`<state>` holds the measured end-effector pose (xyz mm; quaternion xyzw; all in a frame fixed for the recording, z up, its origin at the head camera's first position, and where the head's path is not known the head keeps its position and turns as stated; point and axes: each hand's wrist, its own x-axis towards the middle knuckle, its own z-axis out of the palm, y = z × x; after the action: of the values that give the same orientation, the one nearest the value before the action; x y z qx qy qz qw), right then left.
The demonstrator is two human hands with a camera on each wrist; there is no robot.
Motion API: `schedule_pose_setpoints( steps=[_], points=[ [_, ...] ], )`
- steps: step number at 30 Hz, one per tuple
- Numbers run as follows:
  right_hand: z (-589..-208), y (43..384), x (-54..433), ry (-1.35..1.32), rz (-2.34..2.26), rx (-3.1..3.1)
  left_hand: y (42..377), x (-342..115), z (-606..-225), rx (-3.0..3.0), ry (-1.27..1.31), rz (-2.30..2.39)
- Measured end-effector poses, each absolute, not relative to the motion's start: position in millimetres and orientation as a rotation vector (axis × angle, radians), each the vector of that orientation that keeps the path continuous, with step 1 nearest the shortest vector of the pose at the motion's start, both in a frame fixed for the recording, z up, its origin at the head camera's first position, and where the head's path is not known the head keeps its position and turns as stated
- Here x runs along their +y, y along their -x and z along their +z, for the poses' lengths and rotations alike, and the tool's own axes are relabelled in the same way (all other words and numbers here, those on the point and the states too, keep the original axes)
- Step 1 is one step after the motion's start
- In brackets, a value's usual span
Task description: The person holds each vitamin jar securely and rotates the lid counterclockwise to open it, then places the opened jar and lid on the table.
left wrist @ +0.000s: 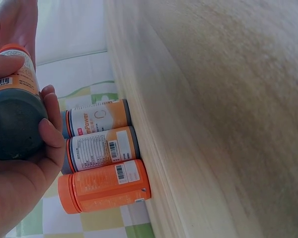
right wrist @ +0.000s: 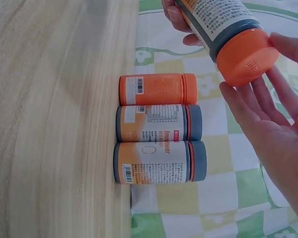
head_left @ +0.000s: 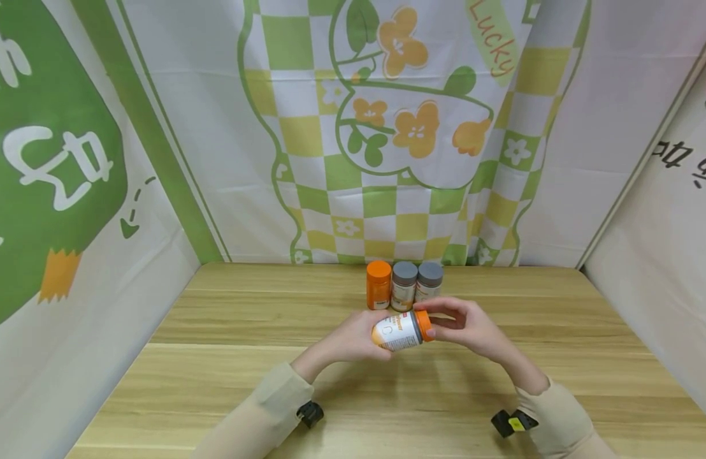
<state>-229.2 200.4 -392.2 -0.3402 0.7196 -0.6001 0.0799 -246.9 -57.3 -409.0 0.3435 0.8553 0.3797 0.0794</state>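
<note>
Tilted onto its side in the curled grip of the left hand (head_left: pixel 355 335): a white-and-orange jar (head_left: pixel 396 331), base toward the left wrist, top toward the right hand (head_left: pixel 470 326). Around its orange lid (head_left: pixel 425 325), the right thumb and fingertips in a light-looking pinch, well clear of the palm.

Possible trouble, by judgement: a slip of the right fingertips off the lid, from so shallow a hold; a spill onto the wooden table (head_left: pixel 215 357) below the hands, from a loosened lid at this tilt; a toppled jar, from a knuckle brushing the row just beyond both hands.

In that row, all upright and lidded: an orange jar (head_left: pixel 378 292) beyond the left fingers; a grey-lidded jar (head_left: pixel 404 289) beyond the gap between the hands; a second grey-lidded jar (head_left: pixel 429 282) just behind the right fingertips. Neighbours touching or very nearly. Contents of all four hidden; fullness impossible to tell. Held jar's lid seemingly on, tightness unclear.
</note>
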Motion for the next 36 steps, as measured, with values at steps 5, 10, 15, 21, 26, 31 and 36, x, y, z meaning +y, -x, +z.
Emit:
schedule_pose_setpoints(
  steps=[5,10,15,21,26,31,36],
  points=[
    [-391.6,229.6,200.8,1.151,-1.784,2.159,245.8,-57.3,-409.0,2.551,-1.022,1.144],
    [-390.8,228.7,200.6,1.176,-1.784,2.154,245.3,-57.4,-409.1,2.545,-1.019,1.151],
    [-390.6,228.0,199.2,1.173,-1.786,2.162,245.3,-57.6,-409.5,2.535,-1.029,1.166],
    [-391.0,227.7,198.9,1.094,-1.808,2.183,245.4,-56.7,-410.0,2.537,-1.049,1.159],
    [-392.0,229.5,200.5,0.974,-1.788,2.281,245.3,-56.2,-410.3,2.560,-1.085,1.148],
    [-393.8,231.3,200.9,0.892,-1.690,2.374,244.9,-56.1,-410.8,2.564,-1.099,1.137],
    [-395.4,233.5,200.2,0.788,-1.668,2.360,244.1,-56.2,-411.1,2.553,-1.074,1.138]
  ],
)
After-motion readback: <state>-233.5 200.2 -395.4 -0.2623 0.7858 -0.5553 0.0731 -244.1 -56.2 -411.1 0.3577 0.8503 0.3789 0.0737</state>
